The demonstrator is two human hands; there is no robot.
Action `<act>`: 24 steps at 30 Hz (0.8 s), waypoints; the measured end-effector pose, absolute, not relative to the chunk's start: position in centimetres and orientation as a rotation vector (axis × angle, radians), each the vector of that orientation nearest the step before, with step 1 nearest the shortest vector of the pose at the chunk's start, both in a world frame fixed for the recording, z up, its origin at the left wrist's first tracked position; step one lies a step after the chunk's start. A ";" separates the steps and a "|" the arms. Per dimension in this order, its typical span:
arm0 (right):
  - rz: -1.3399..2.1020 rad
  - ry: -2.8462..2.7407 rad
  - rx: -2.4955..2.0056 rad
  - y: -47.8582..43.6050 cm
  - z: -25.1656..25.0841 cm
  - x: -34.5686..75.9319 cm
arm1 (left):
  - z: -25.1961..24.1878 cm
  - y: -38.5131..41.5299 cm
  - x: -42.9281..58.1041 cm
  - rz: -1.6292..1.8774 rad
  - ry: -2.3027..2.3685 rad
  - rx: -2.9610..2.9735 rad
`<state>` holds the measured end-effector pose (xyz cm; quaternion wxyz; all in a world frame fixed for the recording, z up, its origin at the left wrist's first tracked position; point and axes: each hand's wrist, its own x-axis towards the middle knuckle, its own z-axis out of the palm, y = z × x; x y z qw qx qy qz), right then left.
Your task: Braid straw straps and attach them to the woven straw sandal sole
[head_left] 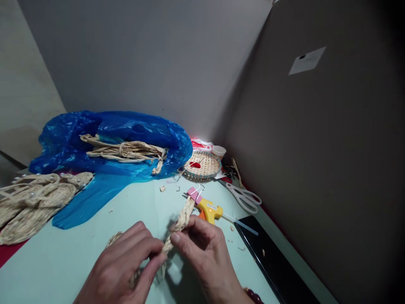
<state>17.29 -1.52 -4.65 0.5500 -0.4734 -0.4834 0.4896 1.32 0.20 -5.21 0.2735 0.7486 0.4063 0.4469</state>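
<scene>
A pale straw braid [183,217] runs up from between my hands to a pink binder clip [193,195], which grips its far end. Thumb and fingers of my left hand [123,266] pinch the lower part of the braid. Just above, my right hand [205,249] holds the braid between thumb and forefinger. More braid, partly hidden, shows behind and under the left hand. Beyond the right hand lies a yellow glue gun [210,210] with a translucent glue stick [240,223] out of its back; the clip overlaps its front.
At the back left, a blue plastic bag [63,135] holds a straw bundle [133,150]. Woven straw slippers [44,202] lie left. A round woven basket [210,164], a white cup [219,151] and white-handled scissors [245,198] are at the back right. A black flat object [278,266] lies along the right wall.
</scene>
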 end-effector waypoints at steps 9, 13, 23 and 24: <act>1.121 -1.432 -1.156 -1.6 -4.8 17.4 | -3.5 1.5 0.8 0.875 1.124 1.584; 1.056 -1.553 -1.195 -2.1 -5.7 17.3 | -4.0 1.9 0.7 0.938 1.063 1.451; 1.266 -1.540 -0.878 -1.4 -3.8 17.0 | -5.8 2.3 0.4 0.968 0.826 1.251; 1.267 -1.521 -0.869 -1.3 -3.9 17.0 | -5.8 2.3 0.6 0.989 0.811 1.212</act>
